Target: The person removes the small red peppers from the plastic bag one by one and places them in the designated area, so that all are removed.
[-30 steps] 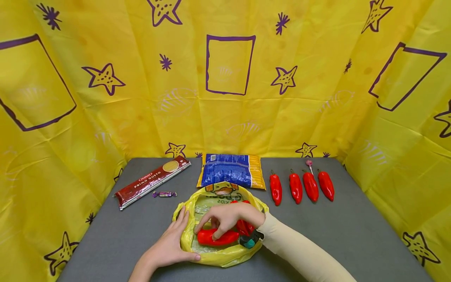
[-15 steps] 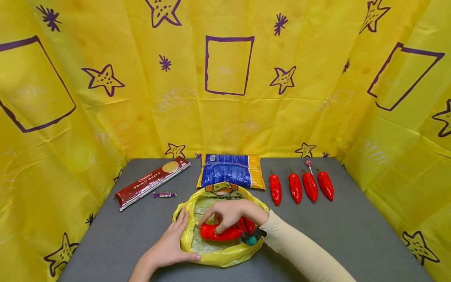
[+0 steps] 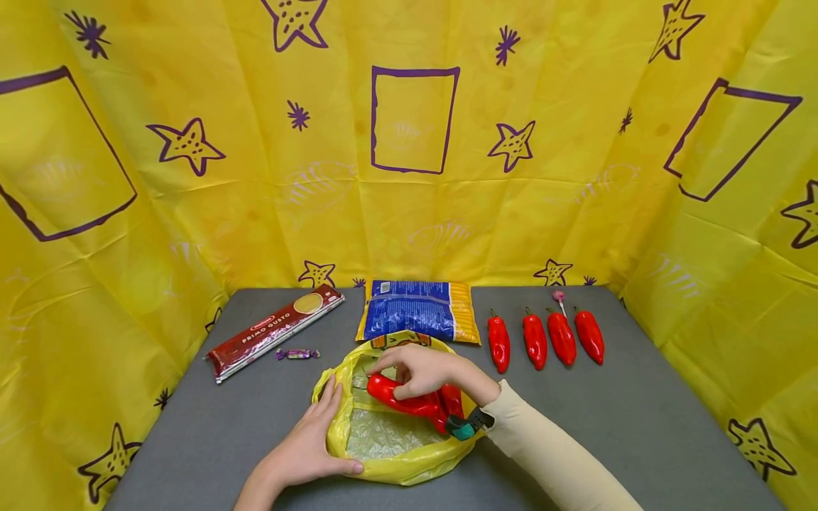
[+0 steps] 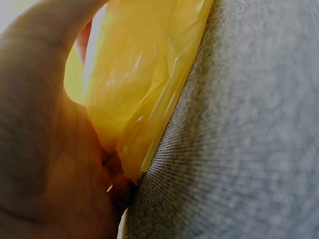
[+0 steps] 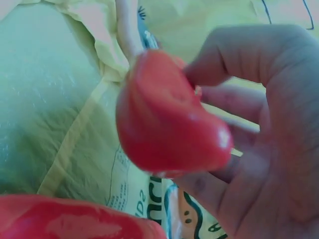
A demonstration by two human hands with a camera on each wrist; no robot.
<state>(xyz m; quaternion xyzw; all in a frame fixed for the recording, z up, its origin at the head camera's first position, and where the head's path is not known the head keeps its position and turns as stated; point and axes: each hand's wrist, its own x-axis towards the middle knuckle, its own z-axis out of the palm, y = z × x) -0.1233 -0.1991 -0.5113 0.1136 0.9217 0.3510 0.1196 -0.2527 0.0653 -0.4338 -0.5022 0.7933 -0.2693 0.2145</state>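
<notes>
A yellow plastic bag [image 3: 399,470] stands on the grey table with its mouth rolled wide. My left hand [image 3: 312,441] lies against the bag's left side, fingers spread and thumb at the near rim. In the left wrist view the yellow wall [image 4: 134,74] runs along the palm. Over the bag's mouth, my right hand [image 3: 422,370] grips a red pepper [image 3: 409,403] between thumb and fingers. The right wrist view shows this pepper [image 5: 167,119] end-on above the bag's inside. Another red pepper [image 5: 75,219] lies inside, partly covered by the right hand in the head view.
Several red peppers [image 3: 535,342] line the table's right side, with a pink lollipop [image 3: 559,298] behind them. A blue and yellow packet [image 3: 415,311] lies behind the bag. At the left are a brown spaghetti packet [image 3: 275,332] and a purple wrapped candy [image 3: 297,353].
My right hand has raised the pepper from low in the bag and drawn it toward the back, slightly right. The left hand stays at the bag's side.
</notes>
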